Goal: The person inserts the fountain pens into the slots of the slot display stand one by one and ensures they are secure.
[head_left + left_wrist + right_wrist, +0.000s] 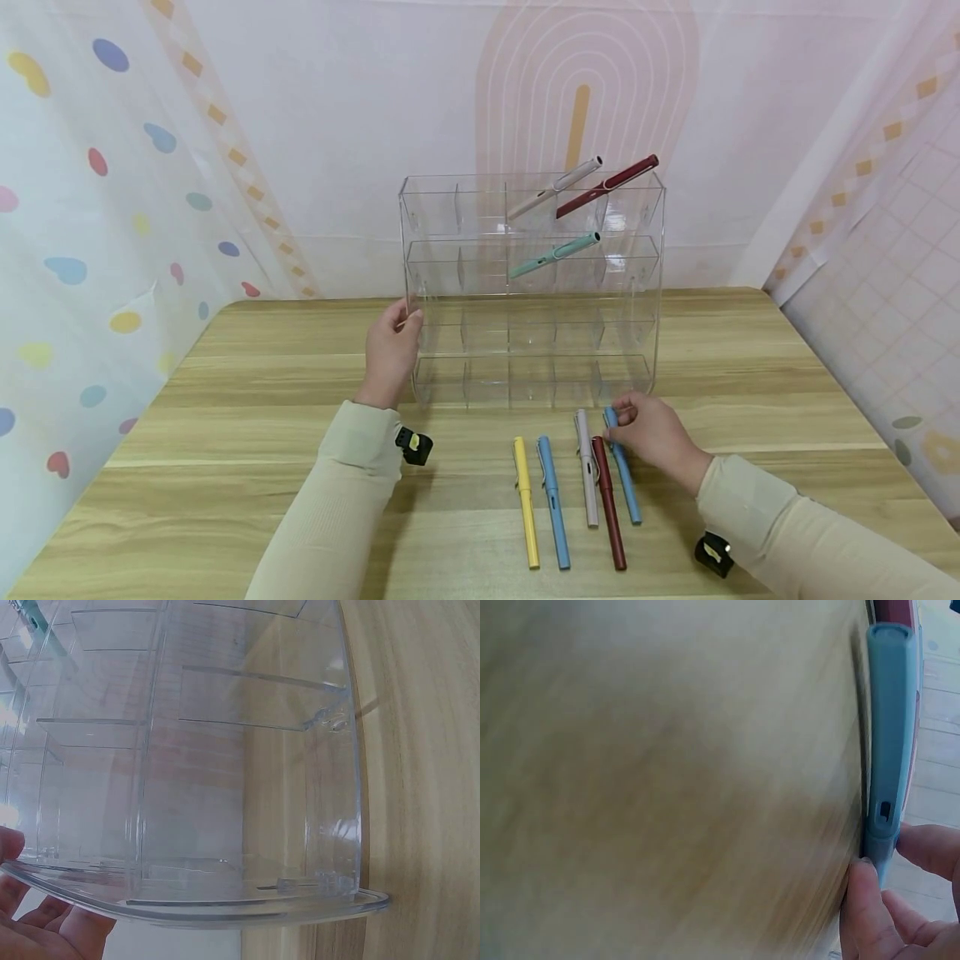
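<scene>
My left hand [392, 350] grips the left side panel of a clear tiered rack [531, 367]; in the left wrist view its fingers wrap the panel's edge [210, 911]. My right hand [656, 435] pinches a blue pen [626, 479] near its upper end, at the right of a group on the table. In the right wrist view, thumb and fingers lie on both sides of that pen [891, 727]. Left of it lie a dark red pen [611, 517], a pale lilac pen [587, 483], a second blue pen [557, 517] and a yellow pen [527, 517].
Upper compartments hold a pale pen [577, 175] and a dark red pen [618, 179], both leaning right. A mint green pen [562, 252] leans in the tier below. The rack stands on a wooden table [247, 417] before a patterned cloth backdrop [337, 125].
</scene>
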Tool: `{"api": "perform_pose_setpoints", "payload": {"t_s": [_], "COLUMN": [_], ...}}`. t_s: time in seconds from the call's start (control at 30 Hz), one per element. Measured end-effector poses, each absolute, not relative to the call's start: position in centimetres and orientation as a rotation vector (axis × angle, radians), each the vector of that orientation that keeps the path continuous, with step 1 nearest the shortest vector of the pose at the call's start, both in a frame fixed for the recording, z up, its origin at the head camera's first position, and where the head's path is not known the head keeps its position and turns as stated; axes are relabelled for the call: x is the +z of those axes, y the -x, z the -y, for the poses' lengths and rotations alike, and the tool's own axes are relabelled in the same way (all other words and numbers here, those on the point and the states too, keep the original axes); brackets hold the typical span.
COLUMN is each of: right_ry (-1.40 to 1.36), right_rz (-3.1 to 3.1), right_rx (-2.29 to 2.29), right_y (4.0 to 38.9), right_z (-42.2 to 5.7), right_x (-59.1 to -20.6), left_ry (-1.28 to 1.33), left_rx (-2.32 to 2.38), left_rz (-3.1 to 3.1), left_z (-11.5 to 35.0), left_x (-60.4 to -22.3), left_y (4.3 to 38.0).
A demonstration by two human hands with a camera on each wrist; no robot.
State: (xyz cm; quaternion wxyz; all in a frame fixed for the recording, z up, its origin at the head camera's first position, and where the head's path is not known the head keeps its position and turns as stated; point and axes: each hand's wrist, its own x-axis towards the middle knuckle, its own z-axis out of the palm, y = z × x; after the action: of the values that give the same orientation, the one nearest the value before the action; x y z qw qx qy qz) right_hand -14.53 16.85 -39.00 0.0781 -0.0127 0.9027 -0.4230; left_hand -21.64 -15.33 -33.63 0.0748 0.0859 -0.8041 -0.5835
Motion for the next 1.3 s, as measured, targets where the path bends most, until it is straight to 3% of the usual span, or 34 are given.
{"api": "perform_pose_setpoints", "payload": {"t_s": [0.9, 1.3], "right_ry": [0.075, 0.056], "right_rz": [-2.648, -2.590], "right_rx": [-1.150, -1.300], "right_y": [14.8, 14.5], "right_z": [-16.6, -16.9], "right_x": [-38.7, -37.4], "left_ry": [-0.239, -0.235], "left_rx": [-1.771, -1.757], "left_rz": [2.383, 2.392], "left_z": [15.3, 15.4], "left_x": [-33.7, -33.7], "left_y": [21.6, 21.7]}}
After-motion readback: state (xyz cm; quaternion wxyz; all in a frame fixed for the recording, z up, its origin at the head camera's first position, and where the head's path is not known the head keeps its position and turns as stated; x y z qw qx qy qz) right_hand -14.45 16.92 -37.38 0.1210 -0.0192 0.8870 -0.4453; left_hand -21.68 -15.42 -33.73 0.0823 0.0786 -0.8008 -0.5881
